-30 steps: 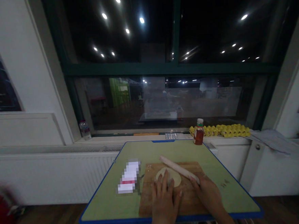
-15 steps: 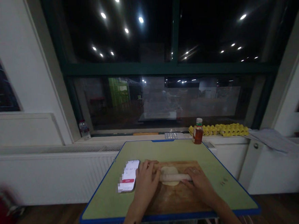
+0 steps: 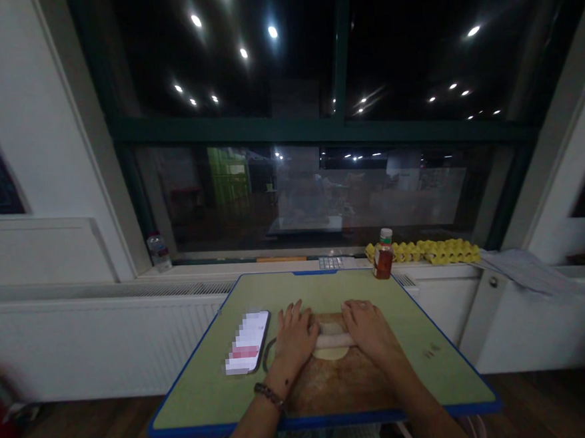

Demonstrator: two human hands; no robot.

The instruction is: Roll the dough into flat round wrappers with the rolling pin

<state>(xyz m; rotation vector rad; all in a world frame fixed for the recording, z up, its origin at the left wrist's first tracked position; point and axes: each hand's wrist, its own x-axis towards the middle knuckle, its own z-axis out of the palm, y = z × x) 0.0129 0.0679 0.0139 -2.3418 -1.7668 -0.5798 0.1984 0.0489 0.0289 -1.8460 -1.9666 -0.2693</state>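
A pale rolling pin (image 3: 334, 340) lies crosswise over a flat, roundish sheet of dough (image 3: 331, 354), which shows both beyond and in front of it. Under them is a brown wooden board (image 3: 339, 384). My left hand (image 3: 297, 337) rests over the pin's left end, palm down, its fingers reaching forward. Over the right end lies my right hand (image 3: 370, 325), fingers pointing forward and bent over the pin. Both ends of the pin are hidden beneath my hands. A bracelet (image 3: 269, 395) circles my left wrist.
Left of the board, a lit phone (image 3: 248, 342) lies on the green table with a blue edge (image 3: 207, 430). A bottle of reddish-brown liquid (image 3: 382, 256) stands at the far right corner. Yellow egg trays (image 3: 428, 252) and a clear bottle (image 3: 159, 252) are on the windowsill.
Both hands have moved forward, away from me, and the right has come closer to the left. Less of the rolling pin shows between them. The camera view has shifted slightly.
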